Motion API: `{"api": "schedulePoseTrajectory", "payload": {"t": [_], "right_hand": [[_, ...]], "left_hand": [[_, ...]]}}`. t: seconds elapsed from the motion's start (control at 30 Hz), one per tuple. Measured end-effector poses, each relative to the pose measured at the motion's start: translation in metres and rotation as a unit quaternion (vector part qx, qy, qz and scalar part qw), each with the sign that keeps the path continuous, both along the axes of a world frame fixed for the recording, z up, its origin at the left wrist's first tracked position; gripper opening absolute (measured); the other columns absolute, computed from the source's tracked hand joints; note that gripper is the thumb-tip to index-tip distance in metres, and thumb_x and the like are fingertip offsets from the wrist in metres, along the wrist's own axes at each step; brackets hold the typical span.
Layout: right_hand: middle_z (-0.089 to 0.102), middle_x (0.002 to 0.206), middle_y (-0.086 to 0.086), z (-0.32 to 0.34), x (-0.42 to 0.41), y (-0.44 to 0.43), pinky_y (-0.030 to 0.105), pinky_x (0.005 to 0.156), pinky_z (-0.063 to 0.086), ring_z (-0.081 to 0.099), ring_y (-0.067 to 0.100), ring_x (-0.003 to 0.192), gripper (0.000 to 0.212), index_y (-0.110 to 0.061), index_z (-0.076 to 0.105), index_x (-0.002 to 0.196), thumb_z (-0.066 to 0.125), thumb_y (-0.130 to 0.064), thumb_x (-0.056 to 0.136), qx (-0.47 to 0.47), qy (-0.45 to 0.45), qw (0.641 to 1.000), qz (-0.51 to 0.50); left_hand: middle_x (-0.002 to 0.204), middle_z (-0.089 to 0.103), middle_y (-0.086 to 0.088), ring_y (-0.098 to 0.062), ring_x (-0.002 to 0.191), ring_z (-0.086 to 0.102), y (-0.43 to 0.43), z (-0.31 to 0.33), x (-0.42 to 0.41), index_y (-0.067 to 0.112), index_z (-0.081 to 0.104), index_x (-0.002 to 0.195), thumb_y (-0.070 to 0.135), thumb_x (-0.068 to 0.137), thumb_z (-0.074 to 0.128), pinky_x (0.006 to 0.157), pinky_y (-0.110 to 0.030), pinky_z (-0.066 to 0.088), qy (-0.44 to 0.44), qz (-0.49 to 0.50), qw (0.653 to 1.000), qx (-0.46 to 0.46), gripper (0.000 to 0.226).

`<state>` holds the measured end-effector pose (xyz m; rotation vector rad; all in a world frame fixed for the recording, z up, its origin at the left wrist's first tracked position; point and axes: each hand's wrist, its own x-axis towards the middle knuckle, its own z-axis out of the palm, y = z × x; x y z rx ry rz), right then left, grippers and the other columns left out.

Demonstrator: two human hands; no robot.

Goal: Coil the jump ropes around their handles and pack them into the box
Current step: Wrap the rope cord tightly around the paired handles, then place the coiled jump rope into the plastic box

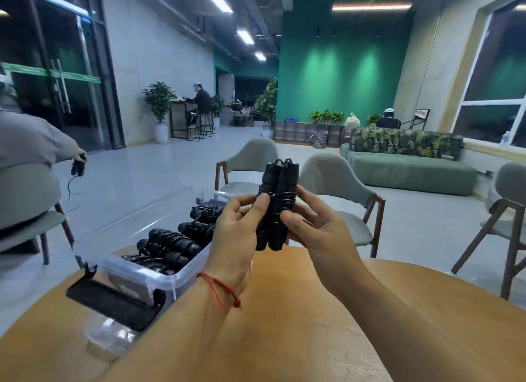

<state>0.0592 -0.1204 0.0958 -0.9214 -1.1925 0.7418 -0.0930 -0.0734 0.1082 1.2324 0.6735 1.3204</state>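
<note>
Green wall (341, 77) and grey chairs (336, 182) stood behind the round wooden table (313, 324). Above its far edge both hands held one coiled rope (277, 208) upright. The left hand (236, 236) pinched the coils between thumb and curled fingers, and the right hand (321, 233) gripped them likewise from the other side. At the table's left edge sat the clear box (159, 279), with more ropes (170, 245) lying inside.

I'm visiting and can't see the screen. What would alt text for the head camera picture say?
A person's left hand and right hand hold a black jump rope upright, coiled around its paired handles, above a wooden table. To the left, a clear plastic box already holds several coiled ropes.
</note>
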Motion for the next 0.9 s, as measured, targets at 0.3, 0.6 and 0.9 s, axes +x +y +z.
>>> {"api": "schedulePoseTrajectory", "payload": {"t": [0.3,0.6,0.9], "right_hand": [[0.079,0.119,0.007,0.073,-0.069,0.064,0.050,0.095,0.064,0.078,0.026,0.106,0.044,-0.020,0.066,0.136,0.080,-0.010,0.095,-0.024,-0.078,0.996,-0.017],[0.083,0.106,0.005,0.063,-0.097,0.126,0.048,0.092,0.065,0.081,0.025,0.096,0.043,-0.016,0.065,0.134,0.080,-0.008,0.095,-0.128,-0.138,0.982,-0.011],[0.078,0.118,0.004,0.050,-0.115,0.145,0.041,0.088,0.065,0.077,0.027,0.103,0.044,-0.028,0.071,0.133,0.085,-0.023,0.091,-0.212,-0.282,0.936,0.005]], "left_hand": [[0.128,0.069,0.007,-0.017,0.118,0.061,0.082,0.038,-0.133,0.032,0.071,0.120,0.023,0.111,0.044,0.097,-0.029,0.044,0.472,0.076,0.859,0.181,0.030],[0.147,0.058,0.005,-0.021,0.128,0.055,0.124,0.024,-0.146,0.035,0.063,0.133,0.019,0.096,0.043,0.113,-0.042,0.045,0.705,-0.044,0.650,0.282,0.045],[0.123,0.057,-0.001,-0.020,0.115,0.054,0.119,0.022,-0.182,0.025,0.067,0.131,0.028,0.100,0.049,0.102,-0.039,0.049,0.714,-0.041,0.650,0.256,0.036]]}}
